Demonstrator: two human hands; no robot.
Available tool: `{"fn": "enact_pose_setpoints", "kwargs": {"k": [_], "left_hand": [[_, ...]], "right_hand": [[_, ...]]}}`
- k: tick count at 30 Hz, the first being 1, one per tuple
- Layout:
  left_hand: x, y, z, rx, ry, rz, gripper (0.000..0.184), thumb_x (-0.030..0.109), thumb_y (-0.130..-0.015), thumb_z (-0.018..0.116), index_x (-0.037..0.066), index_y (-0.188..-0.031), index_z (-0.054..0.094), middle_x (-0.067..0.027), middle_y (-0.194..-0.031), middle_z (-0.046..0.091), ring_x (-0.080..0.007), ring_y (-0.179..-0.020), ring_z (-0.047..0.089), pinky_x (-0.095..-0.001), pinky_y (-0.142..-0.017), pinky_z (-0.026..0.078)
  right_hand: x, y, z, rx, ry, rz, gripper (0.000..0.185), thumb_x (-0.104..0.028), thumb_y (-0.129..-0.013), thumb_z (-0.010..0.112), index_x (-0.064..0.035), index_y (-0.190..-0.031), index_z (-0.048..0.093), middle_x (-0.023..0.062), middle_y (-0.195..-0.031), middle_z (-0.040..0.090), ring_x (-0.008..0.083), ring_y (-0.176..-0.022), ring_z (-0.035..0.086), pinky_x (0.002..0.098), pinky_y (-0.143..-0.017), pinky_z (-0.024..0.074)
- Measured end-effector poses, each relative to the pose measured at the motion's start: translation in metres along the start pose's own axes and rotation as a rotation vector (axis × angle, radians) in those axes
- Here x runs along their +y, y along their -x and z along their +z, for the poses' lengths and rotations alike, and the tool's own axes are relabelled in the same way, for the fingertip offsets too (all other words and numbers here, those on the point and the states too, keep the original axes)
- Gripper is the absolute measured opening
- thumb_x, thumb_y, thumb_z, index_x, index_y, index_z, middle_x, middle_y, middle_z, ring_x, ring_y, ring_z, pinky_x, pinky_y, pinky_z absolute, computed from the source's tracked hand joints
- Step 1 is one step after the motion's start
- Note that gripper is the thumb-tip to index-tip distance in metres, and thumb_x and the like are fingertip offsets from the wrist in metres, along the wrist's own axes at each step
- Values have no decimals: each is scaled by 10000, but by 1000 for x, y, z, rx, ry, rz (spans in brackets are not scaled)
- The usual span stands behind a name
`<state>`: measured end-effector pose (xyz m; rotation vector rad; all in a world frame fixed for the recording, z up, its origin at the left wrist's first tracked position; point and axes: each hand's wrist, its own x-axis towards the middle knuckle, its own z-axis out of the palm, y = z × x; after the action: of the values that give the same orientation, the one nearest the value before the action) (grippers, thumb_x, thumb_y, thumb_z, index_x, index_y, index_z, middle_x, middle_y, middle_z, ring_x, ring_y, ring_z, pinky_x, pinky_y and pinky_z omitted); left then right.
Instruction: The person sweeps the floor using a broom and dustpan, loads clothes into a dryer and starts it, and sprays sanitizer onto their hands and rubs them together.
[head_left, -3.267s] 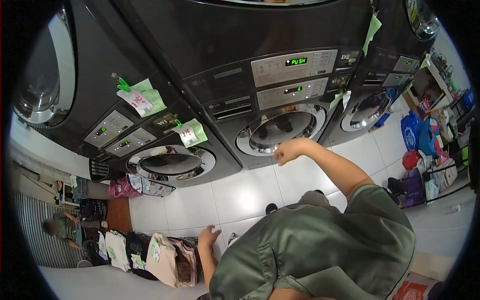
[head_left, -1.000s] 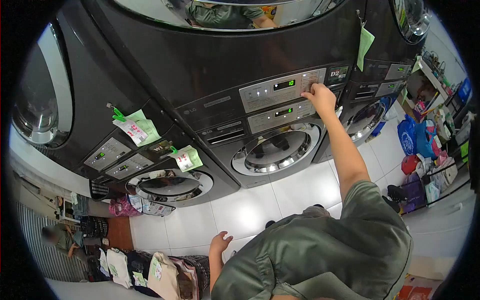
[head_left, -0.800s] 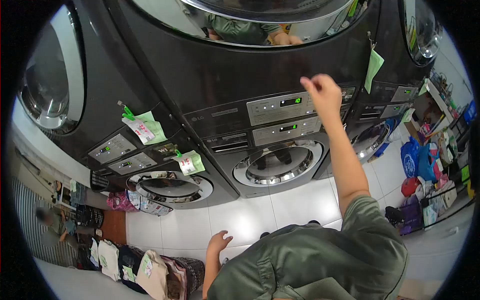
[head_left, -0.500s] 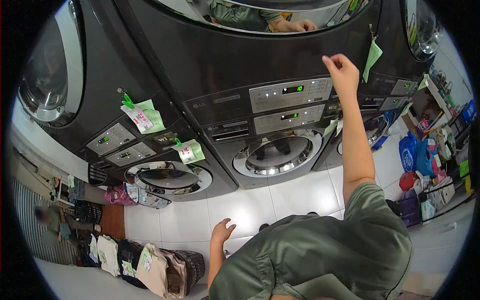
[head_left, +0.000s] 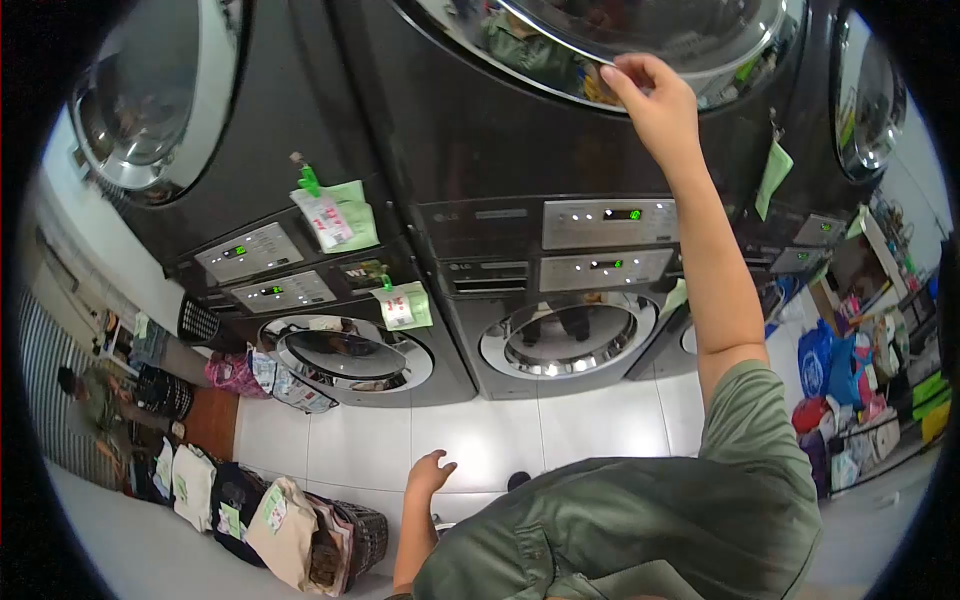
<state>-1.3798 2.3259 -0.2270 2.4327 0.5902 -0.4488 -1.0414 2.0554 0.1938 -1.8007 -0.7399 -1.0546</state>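
Large round glass door (head_left: 670, 22) on a dark stacked laundry machine (head_left: 500, 150).
The door, cut off by the view's top edge, appears shut; its glossy, silver-trimmed surface is full of reflections. Beneath it, the machine's upright black front carries two silver control panels (head_left: 578, 225), one above the other, each showing lit green digits.
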Motion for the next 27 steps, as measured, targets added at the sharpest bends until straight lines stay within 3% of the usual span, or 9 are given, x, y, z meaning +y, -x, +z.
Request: {"fn": "enact_pose_setpoints", "kwargs": {"k": [3,5,7,15,16,17,21,25,27], "left_hand": [[-6,-4,8,-37,36,75,485,406,-706,587,98,-1075,524,-172,-1011,558,-318,-966,512,-386,-815,409],[-8,0,10,-47,30,56,486,412,-709,579,99,-1076,523,-172,-1013,557,-319,-967,510,-387,-815,408],[-23,4,18,-16,39,89,491,409,-708,576,91,-1079,521,-169,-1015,557,-317,-967,510,-386,-816,409],[-93,57,61,-41,188,-192,497,423,-703,570,101,-1080,526,-140,-1020,566,-286,-975,518,-374,-818,412],[-100,63,68,7,257,-238,497,423,-703,570,101,-1080,526,-140,-1020,566,-286,-975,518,-374,-818,412],[-109,67,75,0,272,-257,503,431,-704,565,106,-1086,524,-137,-1033,560,-282,-982,515,-371,-825,409],[-142,86,112,-10,329,-286,518,447,-705,552,114,-1101,519,-132,-1072,542,-276,-1002,506,-365,-843,400],[-155,86,116,-117,351,-331,533,459,-705,548,98,-1096,522,-136,-1096,526,-284,-1006,501,-365,-849,397],[-151,71,111,-128,285,-270,537,460,-703,549,86,-1087,528,-139,-1088,530,-285,-1005,501,-362,-844,399]], "right_hand": [[-42,-54,33,128,5,-199,389,-371,-746,596,11,-819,588,59,-754,596,133,-659,546,245,-614,419],[-83,-90,49,120,-5,-137,295,-246,-715,548,9,-863,564,224,-813,575,361,-829,548,406,-728,414],[-109,-121,73,17,-246,34,304,-265,-725,531,13,-839,576,214,-826,579,355,-808,554,401,-702,419],[-148,-170,133,83,447,-4,414,-370,-799,409,-5,-906,572,207,-889,579,352,-844,546,395,-708,426],[-156,-164,133,53,171,356,622,-572,-754,404,-51,-1063,542,183,-1103,513,287,-1033,483,356,-856,361],[-128,-184,142,-46,232,329,783,-680,-726,268,-60,-1162,467,196,-1240,382,322,-1167,345,373,-942,268],[-85,-223,142,-166,272,365,785,-655,-743,326,42,-1045,528,235,-1114,485,340,-1084,429,369,-893,312],[-114,-185,105,48,183,210,828,-676,-731,326,89,-946,557,244,-942,566,347,-942,526,377,-792,387],[-110,-191,100,-74,-68,301,686,-675,-711,395,-15,-665,577,86,-578,532,206,-509,512,306,-464,372]]}}
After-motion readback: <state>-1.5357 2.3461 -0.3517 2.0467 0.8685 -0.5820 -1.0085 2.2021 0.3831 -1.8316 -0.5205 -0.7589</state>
